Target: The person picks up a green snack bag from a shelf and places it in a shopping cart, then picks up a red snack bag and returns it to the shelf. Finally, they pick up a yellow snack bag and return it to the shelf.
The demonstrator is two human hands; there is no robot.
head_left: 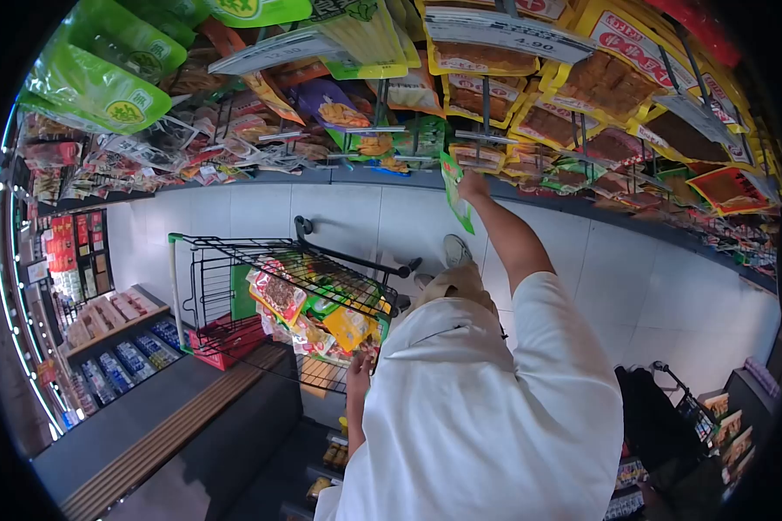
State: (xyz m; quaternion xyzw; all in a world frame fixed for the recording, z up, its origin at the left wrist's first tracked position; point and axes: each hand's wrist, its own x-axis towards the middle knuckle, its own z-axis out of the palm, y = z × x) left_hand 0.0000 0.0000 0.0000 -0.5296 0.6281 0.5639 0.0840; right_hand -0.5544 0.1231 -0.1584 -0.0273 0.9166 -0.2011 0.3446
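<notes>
My right hand [472, 185] reaches out to the low front of the snack shelf, closed on the upper part of a green snack packet [457, 201]. The packet hangs down in front of the hanging rows, above the floor. Low at my left side, my left hand [359, 375] is at the near edge of the shopping cart [226, 247]. Its fingers look curled, but what they grip is hidden. Beside it in the cart lie several snack packets, among them a yellow packet [349, 327] and a red-and-white packet [276, 291].
Snack packets hang on hooks along the shelf, with yellow bags [617, 65] on the right and green bags [104, 87] on the left. Price strips [508, 35] jut out. A dark bench [161, 425] stands left, and a dark cart [697, 412] behind me on the right.
</notes>
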